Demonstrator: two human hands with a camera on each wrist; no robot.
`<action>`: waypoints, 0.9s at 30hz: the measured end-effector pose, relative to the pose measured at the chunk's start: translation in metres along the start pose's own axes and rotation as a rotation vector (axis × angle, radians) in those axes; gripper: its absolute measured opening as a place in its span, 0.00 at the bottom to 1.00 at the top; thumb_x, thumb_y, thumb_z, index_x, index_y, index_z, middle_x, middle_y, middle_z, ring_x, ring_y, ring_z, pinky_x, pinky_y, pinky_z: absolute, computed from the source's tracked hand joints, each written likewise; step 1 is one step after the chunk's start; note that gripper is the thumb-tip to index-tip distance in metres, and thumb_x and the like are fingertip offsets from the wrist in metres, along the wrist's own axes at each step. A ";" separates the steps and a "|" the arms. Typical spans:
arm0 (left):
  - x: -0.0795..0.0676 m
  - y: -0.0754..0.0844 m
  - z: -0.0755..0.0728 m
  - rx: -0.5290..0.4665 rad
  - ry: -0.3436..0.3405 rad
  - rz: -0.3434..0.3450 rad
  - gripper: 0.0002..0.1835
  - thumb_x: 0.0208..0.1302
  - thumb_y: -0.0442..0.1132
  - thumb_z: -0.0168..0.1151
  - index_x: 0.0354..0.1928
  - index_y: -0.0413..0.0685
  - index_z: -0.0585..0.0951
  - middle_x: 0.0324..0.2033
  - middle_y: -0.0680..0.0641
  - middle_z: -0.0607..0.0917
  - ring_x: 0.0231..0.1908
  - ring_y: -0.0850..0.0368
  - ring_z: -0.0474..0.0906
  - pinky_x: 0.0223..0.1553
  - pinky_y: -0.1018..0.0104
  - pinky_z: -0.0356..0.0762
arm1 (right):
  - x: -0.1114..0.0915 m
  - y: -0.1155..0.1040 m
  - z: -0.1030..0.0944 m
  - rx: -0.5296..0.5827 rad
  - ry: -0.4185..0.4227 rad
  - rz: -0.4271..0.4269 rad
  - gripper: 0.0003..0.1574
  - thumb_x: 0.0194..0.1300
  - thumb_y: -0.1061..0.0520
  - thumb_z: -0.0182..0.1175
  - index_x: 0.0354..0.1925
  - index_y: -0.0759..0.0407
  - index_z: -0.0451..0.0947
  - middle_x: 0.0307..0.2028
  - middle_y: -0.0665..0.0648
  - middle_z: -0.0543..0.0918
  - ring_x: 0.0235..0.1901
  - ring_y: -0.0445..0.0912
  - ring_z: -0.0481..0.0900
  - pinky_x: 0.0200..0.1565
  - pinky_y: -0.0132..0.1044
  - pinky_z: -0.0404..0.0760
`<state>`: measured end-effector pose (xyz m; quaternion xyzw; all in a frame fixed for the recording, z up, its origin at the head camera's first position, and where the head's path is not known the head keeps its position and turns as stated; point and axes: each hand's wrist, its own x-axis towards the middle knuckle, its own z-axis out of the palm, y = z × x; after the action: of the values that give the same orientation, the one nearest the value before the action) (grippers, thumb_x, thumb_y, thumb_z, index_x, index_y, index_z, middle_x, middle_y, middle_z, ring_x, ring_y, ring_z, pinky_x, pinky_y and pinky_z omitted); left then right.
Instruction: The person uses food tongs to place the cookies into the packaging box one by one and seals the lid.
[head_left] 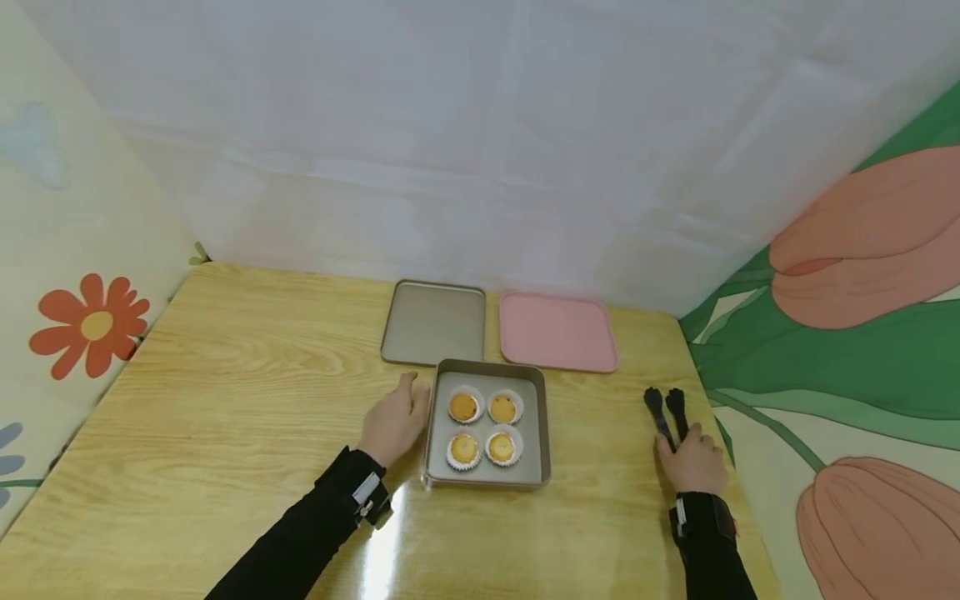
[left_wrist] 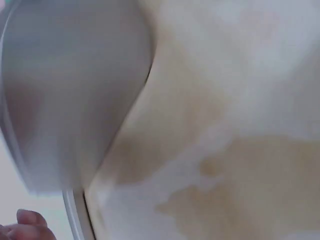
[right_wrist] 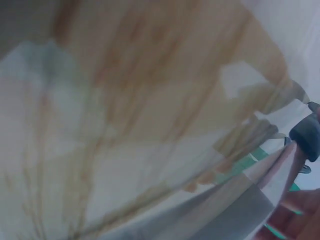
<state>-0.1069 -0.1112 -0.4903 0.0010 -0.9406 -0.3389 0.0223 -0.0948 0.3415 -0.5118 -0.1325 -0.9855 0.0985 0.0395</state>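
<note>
In the head view a deep square grey metal baking pan (head_left: pixel 542 425) stands at the middle of the table. Several small yellow-brown cakes (head_left: pixel 503 408) in white pleated paper cups sit inside it in two rows. My left hand (head_left: pixel 393 421) is at the pan's left wall, thumb pointing away from me and fingers right beside the side. The left wrist view shows a blurred grey metal wall (left_wrist: pixel 75 90) with fingertips (left_wrist: pixel 32 225) below it. At the table's right side my right hand (head_left: pixel 696 462) holds black tongs (head_left: pixel 656 408), their two tips apart and pointing away.
Behind the pan lie a flat grey metal tray (head_left: pixel 437 321) and, to its right, a pink tray (head_left: pixel 558 333). A white cloth (head_left: pixel 450 150) hangs along the back of the wooden table (head_left: pixel 262 392). Flower-patterned panels (head_left: pixel 847 375) flank both sides, the right one close to my right hand.
</note>
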 end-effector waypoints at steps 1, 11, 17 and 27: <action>0.007 -0.003 -0.003 0.000 0.009 0.016 0.25 0.70 0.48 0.43 0.60 0.35 0.65 0.29 0.39 0.81 0.28 0.45 0.77 0.29 0.49 0.73 | -0.001 0.000 -0.001 -0.001 0.022 -0.004 0.41 0.63 0.46 0.53 0.57 0.80 0.57 0.44 0.83 0.67 0.44 0.74 0.65 0.38 0.64 0.69; 0.062 -0.035 -0.012 0.135 0.042 0.237 0.17 0.60 0.36 0.59 0.50 0.35 0.75 0.43 0.36 0.77 0.45 0.42 0.71 0.44 0.50 0.71 | -0.008 -0.022 -0.013 0.025 0.277 -0.152 0.36 0.58 0.52 0.59 0.52 0.81 0.63 0.46 0.82 0.66 0.51 0.73 0.58 0.45 0.64 0.65; 0.076 -0.038 -0.002 0.273 -0.003 0.375 0.11 0.52 0.32 0.64 0.39 0.39 0.81 0.34 0.42 0.77 0.38 0.46 0.73 0.40 0.54 0.72 | -0.013 -0.038 -0.019 0.034 0.316 -0.248 0.35 0.57 0.53 0.59 0.52 0.79 0.65 0.46 0.81 0.68 0.53 0.72 0.58 0.50 0.63 0.63; 0.091 -0.039 0.012 0.284 -0.089 0.391 0.03 0.52 0.34 0.66 0.28 0.46 0.81 0.25 0.48 0.75 0.31 0.50 0.73 0.33 0.57 0.72 | -0.024 -0.049 -0.021 0.070 0.302 -0.307 0.34 0.58 0.54 0.59 0.54 0.78 0.65 0.45 0.79 0.70 0.53 0.71 0.58 0.52 0.62 0.61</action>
<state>-0.1992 -0.1351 -0.5207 -0.1926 -0.9611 -0.1924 0.0457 -0.0823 0.2929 -0.4830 0.0076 -0.9730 0.1043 0.2057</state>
